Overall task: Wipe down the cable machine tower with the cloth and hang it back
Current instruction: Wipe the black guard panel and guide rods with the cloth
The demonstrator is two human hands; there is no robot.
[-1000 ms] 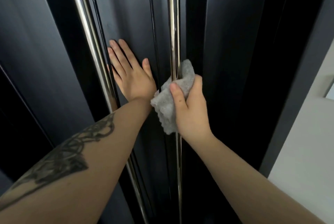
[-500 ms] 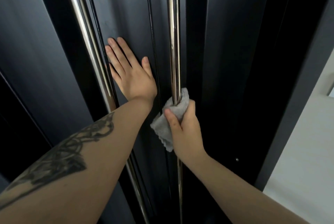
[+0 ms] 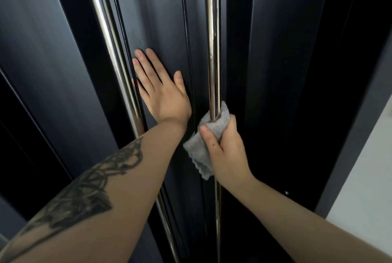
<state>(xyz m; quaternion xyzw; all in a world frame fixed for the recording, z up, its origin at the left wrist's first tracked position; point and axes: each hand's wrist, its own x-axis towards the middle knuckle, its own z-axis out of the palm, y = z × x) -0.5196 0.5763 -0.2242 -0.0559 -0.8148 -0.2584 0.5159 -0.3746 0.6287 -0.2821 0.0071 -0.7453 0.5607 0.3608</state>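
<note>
Cloth (image 3: 209, 133), grey and crumpled, is wrapping round the right chrome rod (image 3: 212, 50) of the tower (image 3: 282, 72), with the right hand (image 3: 228, 152) gripping it there: fingers are curling behind the rod, the thumb is pressing the fabric from the front, and a loose scalloped flap is hanging out below the thumb on the hand's left side. Left hand (image 3: 163, 95) is lying flat with straight fingers on the dark panel (image 3: 157, 19) between the left rod (image 3: 106, 36) and a thin black cable (image 3: 186, 36), holding nothing.
</note>
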